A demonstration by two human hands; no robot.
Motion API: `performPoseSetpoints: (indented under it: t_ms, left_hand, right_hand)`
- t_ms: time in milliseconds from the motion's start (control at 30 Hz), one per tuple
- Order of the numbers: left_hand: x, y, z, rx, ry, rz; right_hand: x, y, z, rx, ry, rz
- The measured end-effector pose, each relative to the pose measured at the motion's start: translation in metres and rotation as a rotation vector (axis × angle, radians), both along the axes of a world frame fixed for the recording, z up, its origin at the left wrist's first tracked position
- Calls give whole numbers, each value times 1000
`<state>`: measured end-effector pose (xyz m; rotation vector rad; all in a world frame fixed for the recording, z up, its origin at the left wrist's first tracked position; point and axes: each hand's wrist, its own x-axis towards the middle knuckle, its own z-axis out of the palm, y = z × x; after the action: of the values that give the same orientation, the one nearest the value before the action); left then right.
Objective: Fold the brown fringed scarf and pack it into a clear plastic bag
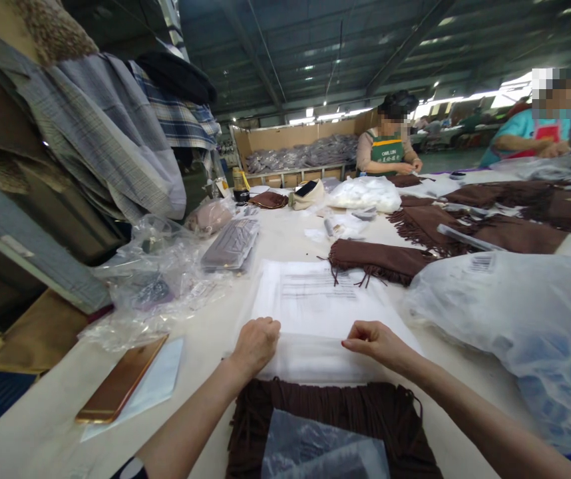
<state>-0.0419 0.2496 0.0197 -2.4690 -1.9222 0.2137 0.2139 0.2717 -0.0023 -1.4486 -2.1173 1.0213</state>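
A stack of white plastic bags with printed lines (315, 306) lies flat on the table in front of me. My left hand (257, 342) is closed at its left side, fingers curled down on the near edge. On the other side, my right hand (376, 340) pinches the near edge between thumb and fingers. The plastic between the hands looks slightly blurred. Closest to me is a folded dark brown fringed scarf (245, 432). A clear plastic packet (320, 442) rests on top of it. Another folded brown fringed scarf (378, 258) touches the far end of the bags.
At left, a phone (123, 382) lies on pale paper, behind it crumpled clear plastic (156, 273) and a packed grey item (231, 243). A big translucent bag (510, 319) bulges at right. More brown scarves (510, 229) lie beyond. Two co-workers (385, 150) stand across the table.
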Motion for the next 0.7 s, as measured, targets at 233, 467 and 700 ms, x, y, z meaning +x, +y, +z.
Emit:
performPoseSetpoints:
  t_ms: [233, 467, 700]
  left_hand:
    - [13, -7, 2, 73, 13, -84]
    - [20, -11, 3, 106, 53, -175]
    - [11, -14, -1, 138, 80, -217]
  right_hand:
    - [-43, -20, 16, 211, -133, 26]
    - [-89, -33, 20, 384, -321, 28]
    - [-82, -33, 17, 452, -510, 64]
